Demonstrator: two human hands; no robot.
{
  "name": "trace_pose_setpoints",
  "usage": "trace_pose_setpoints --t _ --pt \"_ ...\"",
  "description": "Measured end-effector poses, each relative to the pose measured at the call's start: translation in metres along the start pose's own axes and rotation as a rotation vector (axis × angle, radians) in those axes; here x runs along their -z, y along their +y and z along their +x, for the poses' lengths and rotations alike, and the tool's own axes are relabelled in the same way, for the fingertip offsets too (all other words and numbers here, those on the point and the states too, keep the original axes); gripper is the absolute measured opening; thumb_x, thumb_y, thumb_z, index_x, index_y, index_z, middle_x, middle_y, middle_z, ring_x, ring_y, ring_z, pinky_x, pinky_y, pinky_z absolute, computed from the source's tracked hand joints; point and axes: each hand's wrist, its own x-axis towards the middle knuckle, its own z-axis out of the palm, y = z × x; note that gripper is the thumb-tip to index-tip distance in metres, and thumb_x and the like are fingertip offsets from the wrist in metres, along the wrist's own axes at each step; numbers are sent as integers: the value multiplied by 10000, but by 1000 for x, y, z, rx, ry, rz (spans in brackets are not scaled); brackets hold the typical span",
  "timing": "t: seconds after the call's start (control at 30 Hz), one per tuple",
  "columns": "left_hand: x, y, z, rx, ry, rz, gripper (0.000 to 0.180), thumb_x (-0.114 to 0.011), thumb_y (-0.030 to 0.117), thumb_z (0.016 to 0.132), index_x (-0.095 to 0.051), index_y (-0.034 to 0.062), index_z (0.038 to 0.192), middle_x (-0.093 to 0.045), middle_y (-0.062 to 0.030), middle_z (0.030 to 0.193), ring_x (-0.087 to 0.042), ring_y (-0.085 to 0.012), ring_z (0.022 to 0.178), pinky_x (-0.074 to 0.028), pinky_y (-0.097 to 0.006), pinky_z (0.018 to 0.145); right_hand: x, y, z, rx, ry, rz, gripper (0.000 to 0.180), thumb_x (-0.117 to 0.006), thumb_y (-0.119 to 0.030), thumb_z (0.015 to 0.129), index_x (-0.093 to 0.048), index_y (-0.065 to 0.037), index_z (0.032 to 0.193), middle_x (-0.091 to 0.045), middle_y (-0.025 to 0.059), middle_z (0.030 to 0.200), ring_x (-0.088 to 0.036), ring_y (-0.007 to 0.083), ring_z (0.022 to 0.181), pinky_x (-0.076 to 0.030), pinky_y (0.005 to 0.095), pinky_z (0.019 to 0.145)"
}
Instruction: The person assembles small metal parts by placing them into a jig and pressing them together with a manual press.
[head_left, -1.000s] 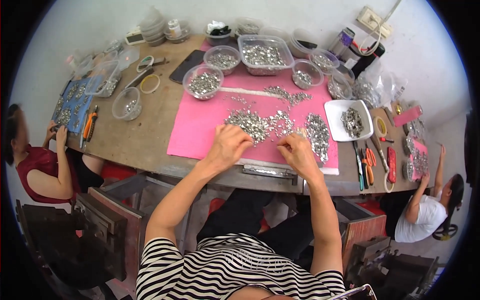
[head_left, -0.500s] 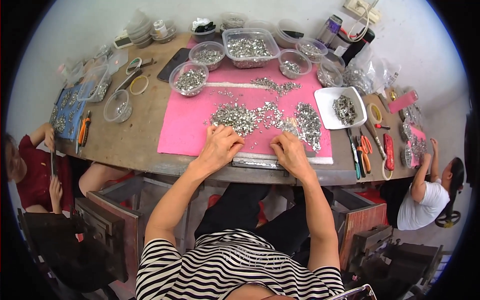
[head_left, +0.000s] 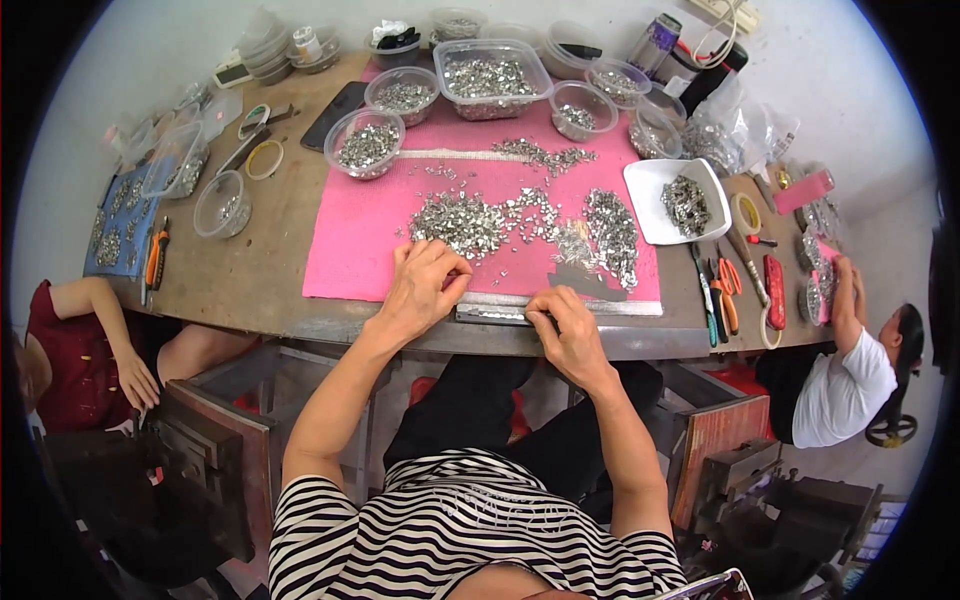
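Note:
Several piles of small shiny silver metal pieces [head_left: 458, 222] lie on a pink mat [head_left: 345, 250]. A narrow metal strip with a row of silver pieces [head_left: 490, 314] runs along the mat's front edge. My left hand [head_left: 425, 288] is closed in a pinch at the near left of the largest pile; whatever its fingertips hold is too small to name. At the strip's right end, my right hand [head_left: 570, 330] has thumb and forefinger pinched together, and what lies between them is hidden. To its upper right is another pile of silver pieces [head_left: 612, 235].
Clear tubs of silver pieces [head_left: 487, 78] line the back. A white square dish [head_left: 650, 215] stands right of the mat, near pliers [head_left: 728, 285] and a red-handled tool [head_left: 774, 285]. People in a red shirt [head_left: 80, 350] and a white shirt [head_left: 850, 395] sit at either side.
My right hand has come down and left from beside the pile to the strip's right end. My left hand has shifted slightly. The person at left has lowered a hand; the view has tilted a little.

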Motion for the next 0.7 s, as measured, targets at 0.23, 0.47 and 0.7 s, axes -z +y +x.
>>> trace_pose_setpoints --t 0.23,0.47,0.7 --pt "-2 3 0 10 0 2 67 -752 159 870 -701 116 877 -586 -4 839 -561 -195 869 -336 -395 883 -4 1 -4 73 45 -111 126 -705 45 845 -631 -2 935 -625 127 929 -614 326 865 -490 416 774" --pt "-15 3 5 -39 -22 -42 68 -760 163 861 -729 105 877 -603 -27 841 -566 -213 895 -337 -409 914 -7 -5 -5 169 89 -276 140 -725 20 833 -650 -18 945 -626 101 925 -613 299 866 -480 414 768" --pt "-26 15 13 -120 -63 30 59 -751 136 854 -723 90 878 -610 -40 849 -575 -229 918 -352 -425 920 13 -1 16 132 -120 -229 106 -719 8 841 -714 -18 943 -657 100 907 -626 303 854 -484 406 778"
